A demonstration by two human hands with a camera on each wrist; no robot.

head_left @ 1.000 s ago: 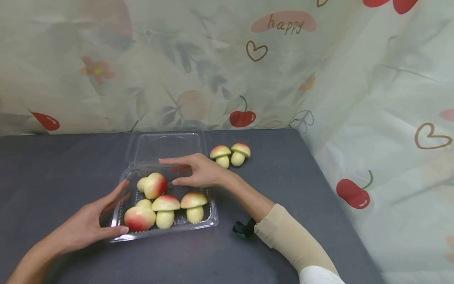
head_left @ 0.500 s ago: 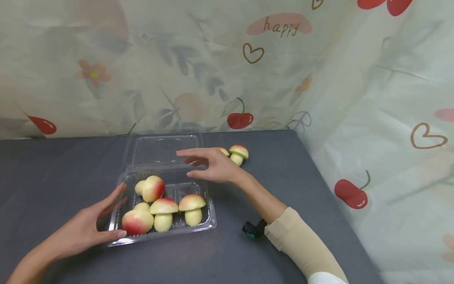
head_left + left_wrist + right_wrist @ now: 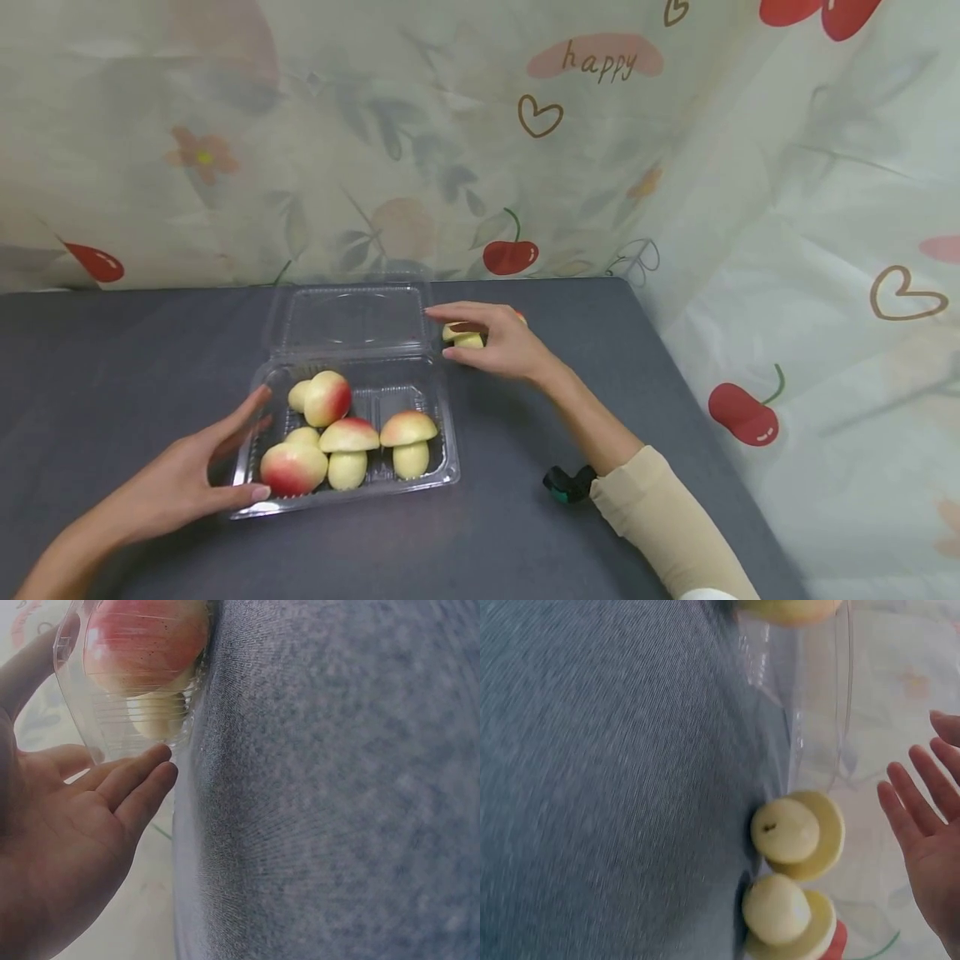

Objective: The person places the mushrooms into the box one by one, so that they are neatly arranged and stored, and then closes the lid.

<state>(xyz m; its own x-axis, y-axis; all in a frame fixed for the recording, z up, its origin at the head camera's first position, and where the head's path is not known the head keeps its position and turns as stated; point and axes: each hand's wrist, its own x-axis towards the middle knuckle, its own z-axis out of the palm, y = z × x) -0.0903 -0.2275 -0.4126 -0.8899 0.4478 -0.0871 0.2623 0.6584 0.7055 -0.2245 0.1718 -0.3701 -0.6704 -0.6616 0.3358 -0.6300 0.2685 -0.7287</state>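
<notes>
Left hand [image 3: 183,479]: fingers spread against clamshell box [image 3: 375,400]
Right hand [image 3: 506,340]: fingers apart, empty, near two mushroom figures [image 3: 786,831]
Box: four mushrooms [image 3: 348,437] inside

Your right hand [image 3: 504,340] partly hides two mushrooms [image 3: 469,341] in the head view; the right-wrist picture's edge crops that hand.

A pale, creased curtain [image 3: 450,50] is hanging behind the dark grey bench [image 3: 112,358] and running along its right side. Red cherries [image 3: 511,257] are dotting it, an orange flower [image 3: 203,157] is showing at left, and a pink patch [image 3: 596,56] is bearing the word "happy".
</notes>
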